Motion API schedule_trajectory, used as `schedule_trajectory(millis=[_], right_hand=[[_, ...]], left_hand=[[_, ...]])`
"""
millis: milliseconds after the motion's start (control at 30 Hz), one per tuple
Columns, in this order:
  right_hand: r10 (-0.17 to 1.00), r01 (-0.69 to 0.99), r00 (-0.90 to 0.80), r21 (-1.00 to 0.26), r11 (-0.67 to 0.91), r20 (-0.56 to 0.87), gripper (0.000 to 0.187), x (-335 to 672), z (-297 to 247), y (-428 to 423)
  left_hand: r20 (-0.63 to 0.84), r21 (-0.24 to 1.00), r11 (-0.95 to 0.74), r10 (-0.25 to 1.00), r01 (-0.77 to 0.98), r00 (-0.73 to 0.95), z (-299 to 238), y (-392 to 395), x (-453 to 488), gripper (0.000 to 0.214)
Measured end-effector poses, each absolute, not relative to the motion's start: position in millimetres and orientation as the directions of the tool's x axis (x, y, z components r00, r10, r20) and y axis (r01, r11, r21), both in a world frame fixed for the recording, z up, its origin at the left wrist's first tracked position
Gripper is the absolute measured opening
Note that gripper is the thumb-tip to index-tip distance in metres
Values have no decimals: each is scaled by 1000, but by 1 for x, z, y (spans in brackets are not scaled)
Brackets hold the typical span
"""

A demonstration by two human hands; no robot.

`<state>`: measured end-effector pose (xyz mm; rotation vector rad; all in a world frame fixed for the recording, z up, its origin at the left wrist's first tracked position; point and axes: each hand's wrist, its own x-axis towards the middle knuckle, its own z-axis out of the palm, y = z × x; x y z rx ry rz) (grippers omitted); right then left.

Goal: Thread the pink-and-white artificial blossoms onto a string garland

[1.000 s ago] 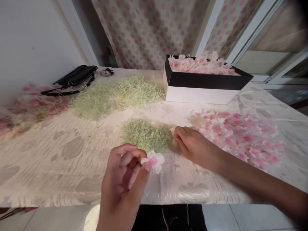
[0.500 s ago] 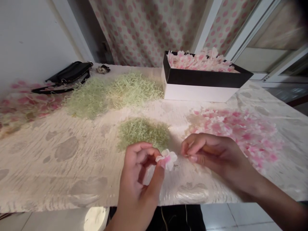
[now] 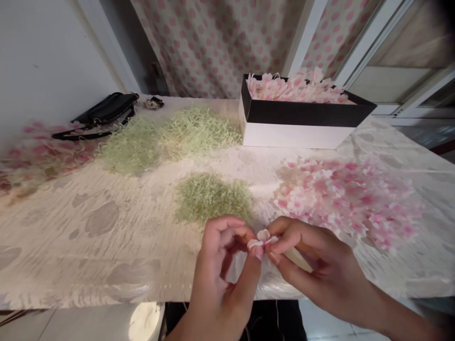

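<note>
Along the front edge of the desk (image 3: pixel 71 265), from the head view, the hands are together: the left hand (image 3: pixel 227 265) and the right hand (image 3: pixel 314 265) meet at the fingertips, both pinching a small pink-and-white artificial blossom (image 3: pixel 262 239) above the desk's patterned cover. The front edge runs just below them, and the forearms cross it. Taking the hands as the clock's centre, a mound of shredded green filler (image 3: pixel 211 199) lies close at 11 o'clock, and a heap of loose pink petals (image 3: pixel 341 199) spreads just beside the right hand at 2 o'clock. Farther off at 1 o'clock, a black-and-white box (image 3: pixel 298 135) filled with petals stands near the back edge. Two joined green mounds (image 3: pixel 170 137) sit at 11 o'clock, beyond the nearer mound, and a black handbag (image 3: pixel 106 108) lies at 10 o'clock. More petals (image 3: pixel 42 154) reach the far left. Open cover stretches widely at 9 o'clock, with a narrower bare strip in front of the box.
</note>
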<state>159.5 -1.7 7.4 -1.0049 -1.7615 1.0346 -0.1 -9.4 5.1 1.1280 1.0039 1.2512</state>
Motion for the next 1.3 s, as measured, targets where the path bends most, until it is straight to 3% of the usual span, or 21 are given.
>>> schedule_trajectory(millis=[233,400,533,700,767,900,1067,1300], right_hand=[[919,201,-336,-938,283,205,25,156,13,-1],[914,176,-405,-980,94,15,20,156,17,-4],[872,279,-471,-960,8,-130,8,160,23,-7],[928,477,-370,-867,144,-50,11,170,22,-7],[944,477,-331,-861,175,8,13,175,19,-7],[957,459,-284,-869,184,53,12,183,14,-8],[965,452,-254,-875,173,60,9,188,9,-15],[978,445,-175,-877,179,111,9,201,-1,-19]], left_hand=[[78,986,-59,990,-157,116,3,-12,-2,21],[109,994,-105,983,-34,145,3,-20,-10,19],[102,983,-137,964,126,247,10,-23,-24,24],[169,857,-378,848,350,502,35,5,-54,21],[242,809,-418,878,414,414,42,33,-66,18],[235,782,-252,966,570,104,41,105,-86,11],[166,767,-210,978,606,129,26,162,-93,20],[182,785,-240,971,572,157,33,171,-97,22]])
